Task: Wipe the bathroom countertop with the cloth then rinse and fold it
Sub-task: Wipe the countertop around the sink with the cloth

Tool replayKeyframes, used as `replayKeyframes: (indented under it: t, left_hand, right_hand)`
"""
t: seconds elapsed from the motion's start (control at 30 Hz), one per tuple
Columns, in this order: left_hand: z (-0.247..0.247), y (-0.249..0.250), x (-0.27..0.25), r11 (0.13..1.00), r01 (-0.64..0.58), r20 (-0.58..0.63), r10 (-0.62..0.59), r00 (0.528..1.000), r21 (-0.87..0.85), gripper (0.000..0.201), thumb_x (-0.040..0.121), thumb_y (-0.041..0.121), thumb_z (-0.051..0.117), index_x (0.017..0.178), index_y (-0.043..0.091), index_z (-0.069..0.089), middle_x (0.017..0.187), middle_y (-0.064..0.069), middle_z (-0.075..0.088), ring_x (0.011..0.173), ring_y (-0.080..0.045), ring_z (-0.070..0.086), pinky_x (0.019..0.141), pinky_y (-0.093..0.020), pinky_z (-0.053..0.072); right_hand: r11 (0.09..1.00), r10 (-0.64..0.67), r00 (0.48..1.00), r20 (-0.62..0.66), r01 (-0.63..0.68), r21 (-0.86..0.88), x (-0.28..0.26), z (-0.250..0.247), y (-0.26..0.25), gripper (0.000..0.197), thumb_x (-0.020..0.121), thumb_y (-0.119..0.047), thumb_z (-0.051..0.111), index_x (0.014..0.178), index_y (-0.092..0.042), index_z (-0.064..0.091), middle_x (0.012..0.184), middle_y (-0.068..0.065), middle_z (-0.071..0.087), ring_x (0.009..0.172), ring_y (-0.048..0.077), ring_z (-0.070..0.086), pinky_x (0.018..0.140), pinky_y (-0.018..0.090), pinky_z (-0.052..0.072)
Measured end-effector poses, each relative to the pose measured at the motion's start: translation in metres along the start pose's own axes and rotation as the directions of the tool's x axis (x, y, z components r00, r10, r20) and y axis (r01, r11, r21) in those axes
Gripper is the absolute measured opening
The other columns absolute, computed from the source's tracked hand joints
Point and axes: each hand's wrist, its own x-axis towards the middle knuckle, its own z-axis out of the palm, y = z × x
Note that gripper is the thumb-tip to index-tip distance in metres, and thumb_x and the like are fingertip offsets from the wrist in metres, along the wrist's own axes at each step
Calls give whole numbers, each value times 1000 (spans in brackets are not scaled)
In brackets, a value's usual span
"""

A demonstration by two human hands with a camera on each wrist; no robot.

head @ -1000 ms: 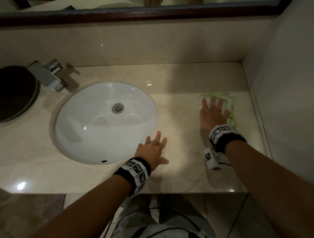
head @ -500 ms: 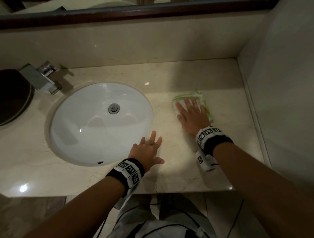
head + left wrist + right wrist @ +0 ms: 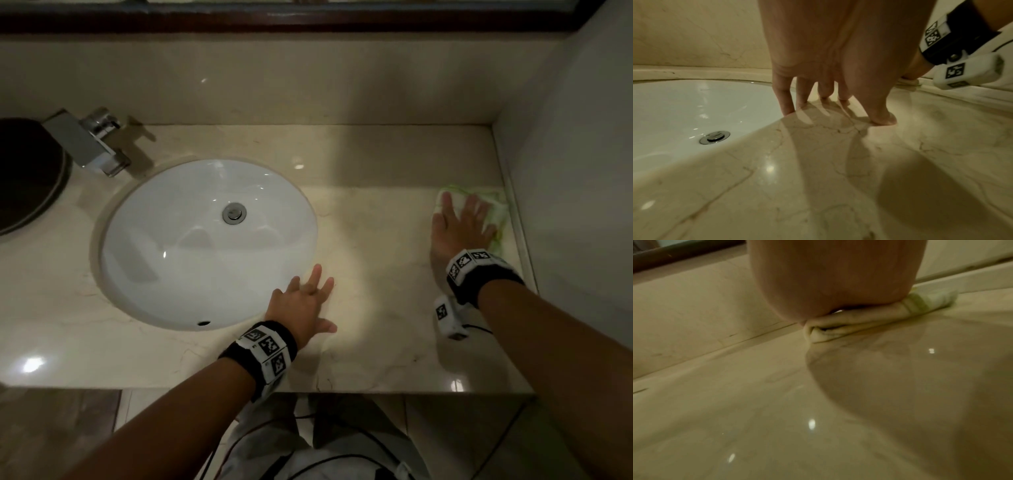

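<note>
A folded white-and-green cloth (image 3: 496, 212) (image 3: 875, 319) lies on the beige marble countertop (image 3: 376, 222) at the far right, against the side wall. My right hand (image 3: 459, 222) presses flat on it with straight, spread fingers; in the right wrist view the palm (image 3: 828, 280) bears down on the folded layers. My left hand (image 3: 308, 301) rests flat on the counter by the right front rim of the white basin (image 3: 171, 260), its fingertips (image 3: 884, 120) touching the marble and holding nothing.
A chrome faucet (image 3: 89, 144) stands at the back left of the basin, with a dark round object (image 3: 24, 174) at the far left. The drain (image 3: 234, 212) sits in the basin's middle. A wall (image 3: 575, 171) bounds the counter on the right.
My right hand slid the cloth left toward the basin, then back right to the wall edge. The left hand stayed planted beside the basin.
</note>
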Motion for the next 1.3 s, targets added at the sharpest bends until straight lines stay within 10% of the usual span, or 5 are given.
replayKeyframes:
  t: [0.37,0.67,0.9,1.3]
  left_hand:
    - [3,0,3,999,11,6,-11,1000,-33,90,88,66,46,153,32,-6,160,3,-20,148,-32,0,107,-55,33]
    - [7,-7,-4,997,-36,-71,32,997,-64,88,88,66,44,154,29,-1,161,5,-14,149,-23,-11,104,-56,36]
    - [18,-17,-17,981,-194,-100,191,976,-21,66,99,46,42,153,20,16,162,6,0,149,-20,-3,111,-54,29]
    - [11,-10,-6,989,-125,41,129,991,-81,68,97,43,46,154,23,14,162,9,-5,149,-17,-8,113,-58,22]
  right_hand:
    - [920,-331,937,109,347,-183,-2,19,-119,54,101,-42,16,152,-41,-2,162,5,-12,147,32,-15,116,58,-4]
    - [650,-670,704,235,709,-274,-96,56,-101,60,94,-49,3,153,-37,5,163,5,-8,148,32,-10,116,55,-1]
    - [556,-731,626,271,777,-296,-89,53,-87,59,94,-50,2,152,-41,7,163,1,-2,150,27,-6,117,51,0]
    - [677,-622,746,238,666,-314,-1,28,-156,54,102,-43,20,152,-41,0,163,1,-7,149,29,-7,116,54,3]
